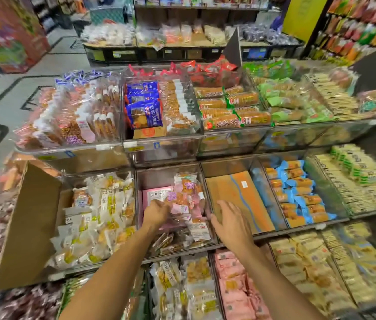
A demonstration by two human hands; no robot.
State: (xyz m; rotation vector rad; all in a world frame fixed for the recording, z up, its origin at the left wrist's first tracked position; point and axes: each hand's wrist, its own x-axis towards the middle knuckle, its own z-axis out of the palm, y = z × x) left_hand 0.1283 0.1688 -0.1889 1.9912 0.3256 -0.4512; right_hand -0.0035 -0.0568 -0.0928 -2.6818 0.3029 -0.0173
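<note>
The left hand (155,214) is inside the middle bin (159,179) of the second shelf row. Its grip is closed: the fingers curl around the edge of the pink packets (188,197), which lie in a loose pile in this bin, on top of a pink box (153,195). The fingertips are partly hidden by the wrappers.

The right hand (230,224) hovers just beside the pile, above the clear wall between the middle bin and the next bin on the right. Its grip is spread, the fingers are straight and apart, and it holds nothing. Under it lies an orange cardboard sheet (240,199) with a blue line.

To the left of the middle bin there are yellow-white packets (103,215) and a brown cardboard flap (29,227). Further to the right, blue packets (297,195) stand in rows.
</note>
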